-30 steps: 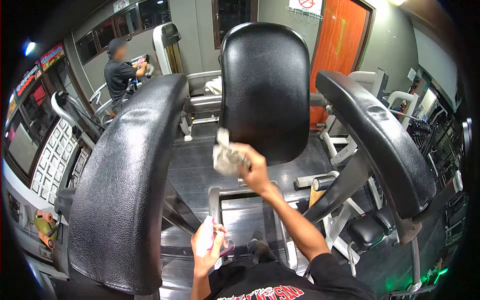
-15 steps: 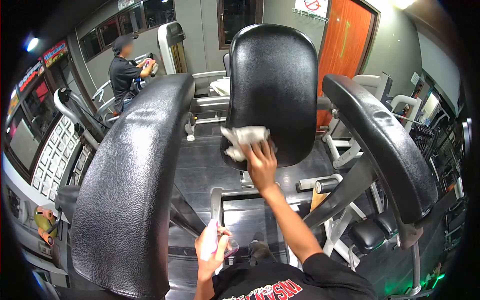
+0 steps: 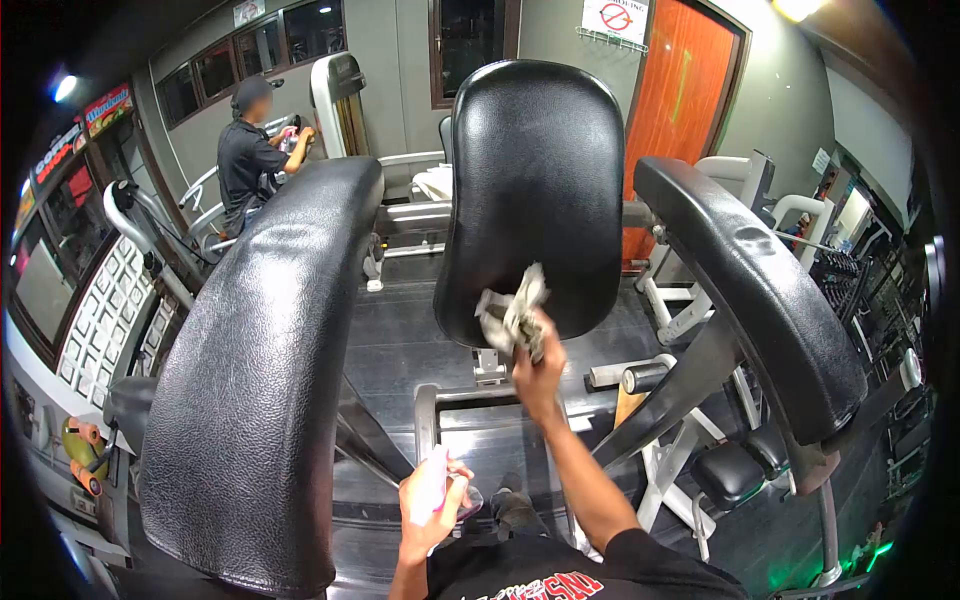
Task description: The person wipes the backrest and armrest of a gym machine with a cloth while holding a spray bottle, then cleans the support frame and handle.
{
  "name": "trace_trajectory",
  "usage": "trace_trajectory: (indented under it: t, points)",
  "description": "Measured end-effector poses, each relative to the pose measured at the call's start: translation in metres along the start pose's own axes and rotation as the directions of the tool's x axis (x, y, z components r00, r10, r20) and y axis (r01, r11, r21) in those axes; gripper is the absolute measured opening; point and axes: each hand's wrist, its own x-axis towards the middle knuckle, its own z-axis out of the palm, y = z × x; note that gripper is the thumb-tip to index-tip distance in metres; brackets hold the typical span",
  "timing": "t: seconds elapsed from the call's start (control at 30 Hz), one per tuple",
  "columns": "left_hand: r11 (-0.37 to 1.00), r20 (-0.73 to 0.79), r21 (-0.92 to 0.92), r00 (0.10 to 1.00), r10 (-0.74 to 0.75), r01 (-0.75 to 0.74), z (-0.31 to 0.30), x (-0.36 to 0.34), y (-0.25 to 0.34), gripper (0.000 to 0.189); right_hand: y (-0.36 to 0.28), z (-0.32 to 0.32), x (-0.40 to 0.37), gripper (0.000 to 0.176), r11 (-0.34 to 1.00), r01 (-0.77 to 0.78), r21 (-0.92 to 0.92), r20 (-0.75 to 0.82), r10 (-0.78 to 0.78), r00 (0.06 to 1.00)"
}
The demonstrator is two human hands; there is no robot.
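Note:
My right hand grips a crumpled, greyish-white cloth at the lower end of a black padded backrest. The cloth bunches up over the pad's lower edge; whether it presses on the pad there is hard to tell. Lower down, close to my body, my left hand is closed around a spray bottle, pinkish and partly clear, its shape washed out by glare. Long black arm pads stand on both sides, the left pad nearer to me and the right pad beyond my right arm.
A person in dark clothes works at another machine on the far left. A grey metal frame crosses below the backrest. More gym machines and a small black seat stand to the right. An orange door is behind.
My right hand has drawn back slightly down and to the right, and the cloth is now bunched upright instead of spread on the pad. My left hand keeps hold of the bottle. The view shifted slightly.

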Motion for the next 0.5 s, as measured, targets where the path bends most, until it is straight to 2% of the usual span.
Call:
trace_trajectory:
  t: [0.03,0.1,0.17,0.23,0.27,0.37,0.43,0.5]
  points:
    - [0.999,0.009,0.028,1.0,-0.016,0.016,-0.001,0.0,0.001,0.017,-0.009,0.0,0.036,0.044,0.975,0.2,-0.101,-0.043,-0.205,0.978]
    - [1.0,0.003,0.007,1.0,-0.014,0.014,0.001,0.0,-0.001,0.017,-0.033,0.002,0.098,0.05,0.893,0.313,-0.322,-0.051,-0.346,0.937]
    - [1.0,-0.001,-0.014,1.0,-0.012,0.012,0.002,0.0,-0.002,0.018,-0.044,0.01,0.143,0.046,0.793,0.354,-0.495,0.083,-0.363,0.928]
    - [1.0,0.005,0.023,1.0,0.011,-0.011,0.001,0.0,-0.004,0.026,-0.028,0.021,0.153,0.049,0.676,0.386,-0.628,0.194,-0.344,0.919]
    - [1.0,0.004,0.027,1.0,0.012,-0.012,0.001,-0.001,-0.005,0.026,-0.023,0.025,0.145,0.05,0.668,0.359,-0.652,0.163,-0.339,0.927]
    - [1.0,-0.027,-0.014,0.999,-0.027,0.027,0.0,-0.001,-0.006,0.024,-0.002,0.015,0.095,0.048,0.687,0.358,-0.632,0.208,-0.294,0.933]
    - [0.998,-0.057,-0.04,0.997,-0.059,0.057,-0.001,-0.002,-0.005,0.022,0.021,0.008,0.039,0.036,0.757,0.297,-0.582,0.181,-0.236,0.955]
    - [0.999,-0.064,-0.036,0.997,-0.031,0.028,-0.003,-0.002,-0.006,0.021,0.05,-0.001,-0.032,0.026,0.826,0.166,-0.539,0.184,-0.078,0.98]
